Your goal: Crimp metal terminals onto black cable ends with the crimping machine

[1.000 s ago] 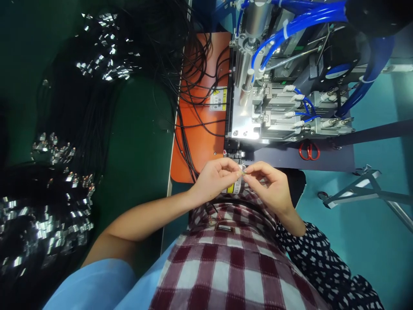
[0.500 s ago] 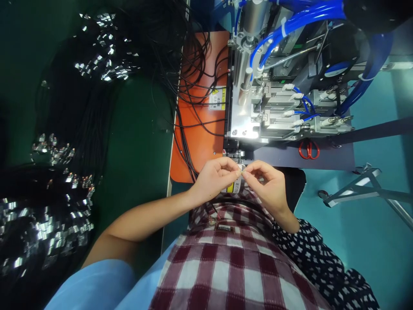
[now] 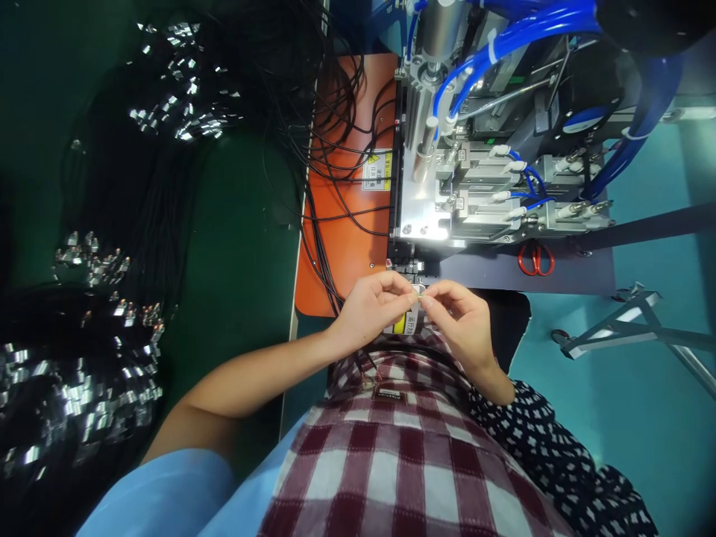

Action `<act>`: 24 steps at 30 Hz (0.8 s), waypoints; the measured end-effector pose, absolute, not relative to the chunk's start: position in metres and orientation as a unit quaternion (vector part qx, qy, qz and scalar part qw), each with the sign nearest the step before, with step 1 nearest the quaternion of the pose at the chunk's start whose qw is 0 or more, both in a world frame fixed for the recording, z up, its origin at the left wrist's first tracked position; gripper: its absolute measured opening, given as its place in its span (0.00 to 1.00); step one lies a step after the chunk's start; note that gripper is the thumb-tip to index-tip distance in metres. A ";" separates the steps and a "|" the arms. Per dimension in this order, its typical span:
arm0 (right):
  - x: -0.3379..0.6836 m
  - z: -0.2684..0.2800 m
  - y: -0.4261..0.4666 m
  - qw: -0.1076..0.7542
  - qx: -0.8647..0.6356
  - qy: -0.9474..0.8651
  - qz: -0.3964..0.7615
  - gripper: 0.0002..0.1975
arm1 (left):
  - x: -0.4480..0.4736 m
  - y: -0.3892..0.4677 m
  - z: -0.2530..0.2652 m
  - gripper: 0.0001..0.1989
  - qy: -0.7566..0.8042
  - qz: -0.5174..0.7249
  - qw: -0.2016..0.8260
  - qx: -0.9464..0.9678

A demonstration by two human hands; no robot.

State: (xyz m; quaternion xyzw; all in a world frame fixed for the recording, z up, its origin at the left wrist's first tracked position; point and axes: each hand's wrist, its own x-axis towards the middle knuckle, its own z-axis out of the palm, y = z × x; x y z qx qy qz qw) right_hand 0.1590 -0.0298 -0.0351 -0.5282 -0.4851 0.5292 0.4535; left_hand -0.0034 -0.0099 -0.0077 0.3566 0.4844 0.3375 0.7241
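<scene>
My left hand (image 3: 374,307) is closed in a pinch on the thin wires of a cable end. Facing it, my right hand (image 3: 462,319) pinches the same thin wires (image 3: 421,296), and the fingertips of both hands nearly meet. The wires look pale, with a greenish tint; their very ends are hidden by the fingers. Below the hands, a white and yellow label (image 3: 410,321) shows on the machine's front. Black cables (image 3: 323,265) run down the orange plate toward my left wrist. More stripped cable ends (image 3: 369,380) lie against the checked apron (image 3: 385,447).
A machine with metal cylinders (image 3: 481,201) and blue air hoses (image 3: 520,33) stands ahead. Red-handled scissors (image 3: 535,259) lie on its grey base. Cables cross the orange plate (image 3: 350,287). Bundles of black cables with shiny metal connectors (image 3: 83,388) cover the green table (image 3: 240,246) at left.
My right hand has shifted very slightly left and turned a little at the wrist. The left hand stays in place, and both still pinch the wires.
</scene>
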 end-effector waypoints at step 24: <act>0.166 -0.032 -0.022 0.434 -0.555 -0.496 0.509 0.08 | -0.019 0.000 -0.005 0.03 0.479 0.305 0.487 0.663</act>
